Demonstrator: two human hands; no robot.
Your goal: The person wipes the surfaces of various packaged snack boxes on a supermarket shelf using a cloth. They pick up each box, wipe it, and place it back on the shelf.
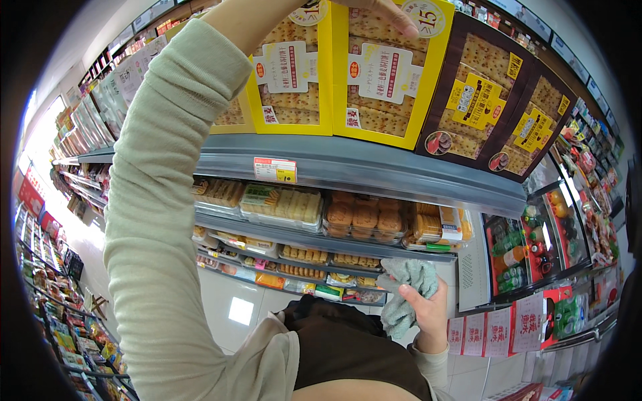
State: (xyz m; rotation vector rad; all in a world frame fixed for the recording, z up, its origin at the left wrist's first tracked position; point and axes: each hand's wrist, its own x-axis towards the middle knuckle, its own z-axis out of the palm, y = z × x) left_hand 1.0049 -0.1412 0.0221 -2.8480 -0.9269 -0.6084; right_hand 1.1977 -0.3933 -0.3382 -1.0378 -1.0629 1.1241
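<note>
My left hand (383, 14) reaches up across the picture to the top of a yellow cracker box (388, 75), its fingers over the box's upper front; part of the hand is cut off by the top edge, so its grip is unclear. Another yellow box (288, 75) stands against that one on the left. Dark brown cracker boxes (474, 100) stand at the right on the same grey shelf (351, 155). Low at my right side, my right hand (426, 306) holds a crumpled grey-green cloth (409, 295) between thumb and fingers, below the shelf front.
Below are shelves with clear packs of buns (363, 215) and sliced cakes (281, 203). A price tag (275, 170) sits on the shelf edge. At right stand a drinks cooler (536, 240) and stacked pink cartons (496, 331). More stocked racks (65, 311) line the left.
</note>
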